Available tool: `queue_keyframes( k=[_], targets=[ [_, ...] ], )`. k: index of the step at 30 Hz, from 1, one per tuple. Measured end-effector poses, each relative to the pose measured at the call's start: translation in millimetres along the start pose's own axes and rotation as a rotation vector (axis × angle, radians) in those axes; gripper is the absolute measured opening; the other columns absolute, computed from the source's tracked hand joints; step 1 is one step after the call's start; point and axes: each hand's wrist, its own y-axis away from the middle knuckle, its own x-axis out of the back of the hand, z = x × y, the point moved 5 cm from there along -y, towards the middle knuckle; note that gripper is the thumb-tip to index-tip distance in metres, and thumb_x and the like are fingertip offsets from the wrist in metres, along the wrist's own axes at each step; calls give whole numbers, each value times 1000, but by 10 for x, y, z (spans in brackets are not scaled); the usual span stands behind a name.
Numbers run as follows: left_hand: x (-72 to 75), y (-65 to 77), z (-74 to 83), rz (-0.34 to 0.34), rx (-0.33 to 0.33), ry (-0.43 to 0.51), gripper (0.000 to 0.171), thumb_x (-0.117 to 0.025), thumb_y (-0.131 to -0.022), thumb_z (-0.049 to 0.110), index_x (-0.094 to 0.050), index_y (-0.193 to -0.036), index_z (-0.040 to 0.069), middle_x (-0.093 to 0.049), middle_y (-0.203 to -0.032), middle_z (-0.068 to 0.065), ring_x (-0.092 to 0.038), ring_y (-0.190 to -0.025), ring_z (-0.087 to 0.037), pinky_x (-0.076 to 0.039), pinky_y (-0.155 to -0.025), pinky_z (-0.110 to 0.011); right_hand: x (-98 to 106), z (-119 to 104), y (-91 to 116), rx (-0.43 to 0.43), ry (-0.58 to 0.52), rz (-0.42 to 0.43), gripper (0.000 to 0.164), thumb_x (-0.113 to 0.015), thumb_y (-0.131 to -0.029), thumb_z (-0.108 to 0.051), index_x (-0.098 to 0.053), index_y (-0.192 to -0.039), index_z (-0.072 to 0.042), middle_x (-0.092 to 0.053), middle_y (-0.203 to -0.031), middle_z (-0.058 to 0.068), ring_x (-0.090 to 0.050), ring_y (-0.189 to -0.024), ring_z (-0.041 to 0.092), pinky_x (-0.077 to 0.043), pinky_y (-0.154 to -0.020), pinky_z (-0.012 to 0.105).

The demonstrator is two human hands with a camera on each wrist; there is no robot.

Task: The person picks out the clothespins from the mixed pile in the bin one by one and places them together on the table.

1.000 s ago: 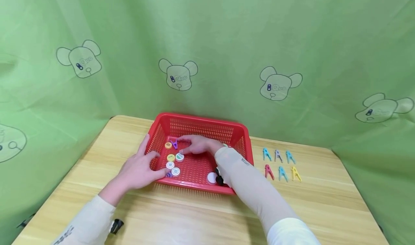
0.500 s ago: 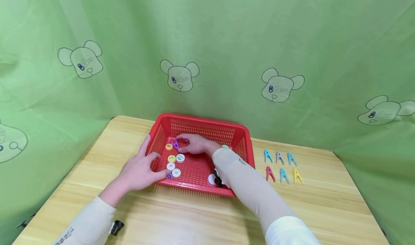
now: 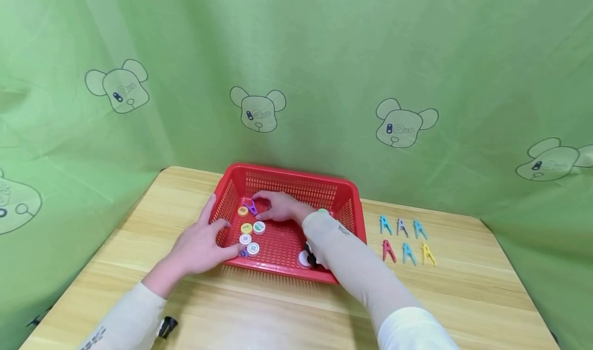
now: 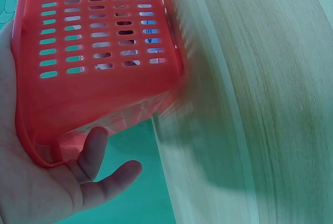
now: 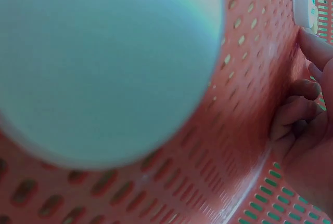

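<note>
My left hand [image 3: 199,244] grips the left front corner of the red plastic basket [image 3: 296,174], its thumb over the front rim. In the left wrist view, fingers [image 4: 94,154] curl around the basket's rim. Inside, my right hand [image 3: 280,206] holds a small purple clothespin [image 3: 251,207] near the basket's floor, index finger at one end and thumb at the other. An orange bottle cap [image 3: 243,211] lies just left of the clothespin. Closer to the front are a yellow cap [image 3: 246,228], a green-and-white cap [image 3: 259,227] and two white caps [image 3: 253,249]. A blue item [image 3: 243,253] sits beside my left thumb.
Right of the basket, several clothespins stand in two rows, among them a red one [image 3: 388,250] and a yellow one [image 3: 428,255]. A white disc [image 3: 304,259] lies under my right forearm; a green cap [image 3: 323,211] is behind it. A green curtain [image 3: 324,56] hangs behind the table.
My right thumb has drawn back from the green-and-white cap to the purple clothespin, which has turned slightly between thumb and index finger. My left hand stays on the basket.
</note>
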Motion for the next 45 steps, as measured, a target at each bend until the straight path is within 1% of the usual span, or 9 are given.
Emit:
queue_keyframes(
  k=[2,8,15,22,30,36,42,45],
  targets=[
    [-6,0,-2,0,-1,-2,69,-72,-82,60,-66,-121,4,-3,-164,-22,-62,-79,-24,-52,-65,-36,-5,1,-1,0,25,0,57,-75,-90,-39,-54,-142,-27,-55,-140,3,-48,-131,25,-38,-107,42],
    [-43,-7,-30,-3,3,2,72,-70,-81,65,-67,-120,5,-2,-164,-21,-60,-74,-21,-50,-62,-33,-16,-4,4,9,74,6,55,-73,-91,-42,-54,-141,-29,-56,-140,2,-48,-131,25,-39,-107,42],
    [-15,-10,-34,-3,14,2,68,-71,-81,62,-67,-118,5,-2,-164,-20,-59,-72,-21,-49,-61,-33,2,-38,-34,53,98,22,50,-72,-92,-41,-56,-137,-27,-60,-132,1,-54,-123,22,-42,-101,39],
    [8,-18,-35,3,8,6,69,-71,-81,62,-66,-120,5,-2,-164,-20,-60,-74,-22,-49,-60,-32,21,-33,-57,77,78,27,47,-71,-94,-38,-55,-136,-24,-60,-130,2,-55,-120,22,-43,-100,40],
    [-10,-9,-40,-3,5,0,70,-70,-82,62,-66,-120,4,-2,-164,-22,-61,-76,-23,-51,-63,-34,22,-39,-43,85,44,-7,47,-70,-95,-34,-53,-137,-21,-59,-128,4,-55,-120,22,-43,-101,39],
    [-19,1,-26,-6,7,-1,70,-70,-81,63,-66,-120,5,-2,-164,-22,-61,-77,-23,-52,-65,-35,41,-52,-4,75,13,-32,45,-69,-96,-32,-52,-136,-19,-59,-125,4,-55,-118,21,-44,-100,38],
    [-6,3,-28,-8,25,16,68,-74,-80,60,-67,-119,5,1,-165,-18,-59,-70,-21,-50,-61,-33,91,-72,33,70,-30,-33,45,-70,-96,-28,-52,-136,-18,-59,-121,5,-56,-115,22,-44,-99,39],
    [-3,-3,-29,-17,29,16,69,-73,-80,61,-66,-120,5,1,-165,-18,-59,-72,-21,-50,-61,-33,123,-74,61,61,-26,-36,45,-69,-96,-27,-52,-136,-18,-59,-120,5,-55,-111,21,-45,-97,39]
  ],
)
